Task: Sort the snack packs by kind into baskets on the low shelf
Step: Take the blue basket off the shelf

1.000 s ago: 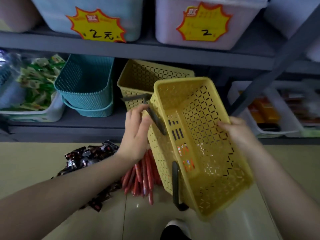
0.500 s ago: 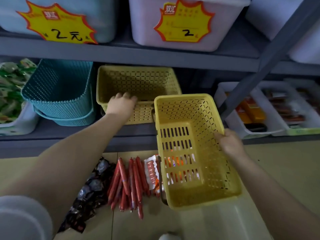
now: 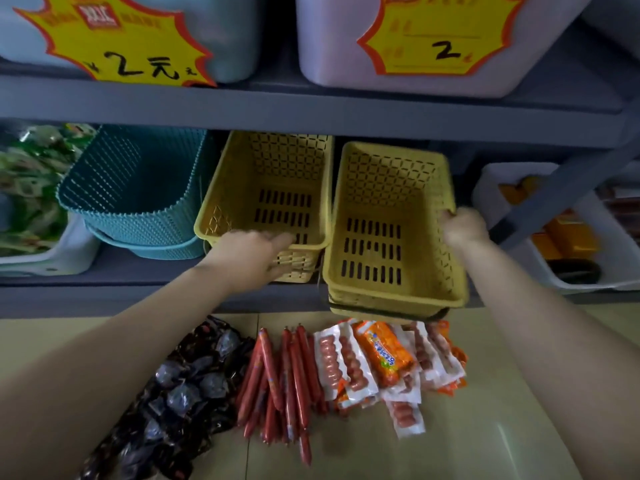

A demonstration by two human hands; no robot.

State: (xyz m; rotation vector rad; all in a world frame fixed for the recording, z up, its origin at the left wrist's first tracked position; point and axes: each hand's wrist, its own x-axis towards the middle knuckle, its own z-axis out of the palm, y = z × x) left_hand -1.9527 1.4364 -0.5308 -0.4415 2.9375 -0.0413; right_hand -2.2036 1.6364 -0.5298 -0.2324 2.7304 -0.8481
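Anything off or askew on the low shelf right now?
Yes: the right yellow basket juts past the shelf edge, gripped by the right hand. The snack packs all lie on the floor, none in a basket.

Two yellow baskets (image 3: 273,188) (image 3: 391,230), two nested teal baskets (image 3: 135,188), three snack heaps on the floor (image 3: 519,427)
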